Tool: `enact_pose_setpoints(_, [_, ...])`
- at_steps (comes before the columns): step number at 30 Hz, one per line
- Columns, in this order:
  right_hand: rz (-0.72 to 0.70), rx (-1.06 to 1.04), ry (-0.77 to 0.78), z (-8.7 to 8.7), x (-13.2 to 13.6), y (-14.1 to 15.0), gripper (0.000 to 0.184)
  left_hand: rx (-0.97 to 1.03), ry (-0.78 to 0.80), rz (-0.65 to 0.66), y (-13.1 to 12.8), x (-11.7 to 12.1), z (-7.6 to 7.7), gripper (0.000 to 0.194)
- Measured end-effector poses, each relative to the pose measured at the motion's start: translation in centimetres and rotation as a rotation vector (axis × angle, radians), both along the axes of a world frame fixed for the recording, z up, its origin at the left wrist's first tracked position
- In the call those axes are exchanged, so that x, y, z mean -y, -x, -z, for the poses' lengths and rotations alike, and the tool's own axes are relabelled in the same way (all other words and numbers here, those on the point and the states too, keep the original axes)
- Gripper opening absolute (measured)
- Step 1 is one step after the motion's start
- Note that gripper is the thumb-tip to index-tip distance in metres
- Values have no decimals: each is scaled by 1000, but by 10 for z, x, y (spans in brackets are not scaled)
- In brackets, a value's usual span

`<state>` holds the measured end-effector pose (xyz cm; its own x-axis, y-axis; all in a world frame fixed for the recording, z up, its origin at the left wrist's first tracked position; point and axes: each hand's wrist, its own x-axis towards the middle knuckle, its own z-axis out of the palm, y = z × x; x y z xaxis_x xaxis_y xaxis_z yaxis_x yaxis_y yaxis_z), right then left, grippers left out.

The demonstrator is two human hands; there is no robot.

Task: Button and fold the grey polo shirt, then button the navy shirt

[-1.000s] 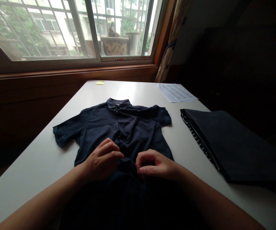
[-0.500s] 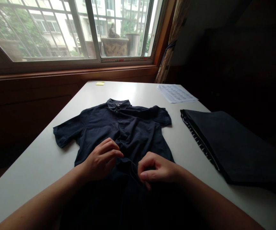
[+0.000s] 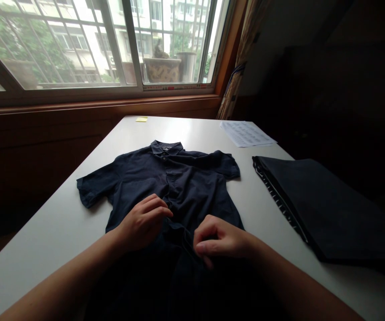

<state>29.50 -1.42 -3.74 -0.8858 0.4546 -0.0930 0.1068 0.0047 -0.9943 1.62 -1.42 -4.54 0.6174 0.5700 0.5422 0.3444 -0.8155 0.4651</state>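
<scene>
A dark navy short-sleeved shirt [image 3: 192, 183] lies face up, its collar toward the window and its sleeves spread. Over its lower front, my left hand [image 3: 145, 220] is closed with curled fingers on the raised placket edge. Just right of it, my right hand [image 3: 221, 238] pinches the other side of the front, thumb against forefinger. Between the two hands the cloth is bunched up and slightly lifted. The lower part of the shirt sinks into deep shadow, and any button at my fingertips is hidden.
The shirt rests on a white table [image 3: 55, 227]. To the right lies a large black folder-like item [image 3: 322, 205] with a toothed edge. Printed sheets [image 3: 246, 133] and a yellow sticky note [image 3: 141, 119] lie at the far edge, below a barred window [image 3: 88, 44].
My right hand has shifted slightly right and down, drawing the cloth with it. My left hand stays nearly in place. The view has tipped up a little.
</scene>
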Motion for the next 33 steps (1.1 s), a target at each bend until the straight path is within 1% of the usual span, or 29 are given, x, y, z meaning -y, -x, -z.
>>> enact_pose_setpoints(4, [-40, 18, -25, 0, -1, 0, 41, -16, 32, -69, -4, -1, -3, 39])
enact_pose_setpoints(8, [-78, 27, -115, 6, -2, -1, 37, -56, 36, -169, -4, -6, 0, 39])
enact_pose_setpoints(12, [-133, 54, -157, 9, -2, -1, 40, -156, 18, -273, 0, -13, 11, 42])
enact_pose_setpoints(16, [-176, 89, -201, 3, -2, -1, 37, -272, 41, -359, 6, -18, 24, 49])
enact_pose_setpoints(19, [-134, 40, -214, -6, -3, -5, 33, -364, 86, -413, 10, -19, 30, 57])
enact_pose_setpoints(22, [-39, -26, -192, -14, -5, -12, 31, -438, 127, -430, 14, -22, 30, 59])
enact_pose_setpoints(25, [52, -70, -156, -18, -5, -17, 31, -487, 151, -422, 20, -27, 28, 57])
enact_pose_setpoints(28, [70, -84, -151, -20, -4, -18, 30, -531, 160, -429, 26, -34, 27, 51])
enact_pose_setpoints(30, [10, -85, -135, -23, -3, -15, 32, -553, 164, -451, 30, -38, 28, 49])
enact_pose_setpoints(31, [-58, -89, -109, -25, -3, -13, 35, -563, 168, -465, 32, -40, 29, 48])
enact_pose_setpoints(33, [-285, -87, -30, -31, -2, -8, 47, -576, 174, -494, 35, -43, 31, 47])
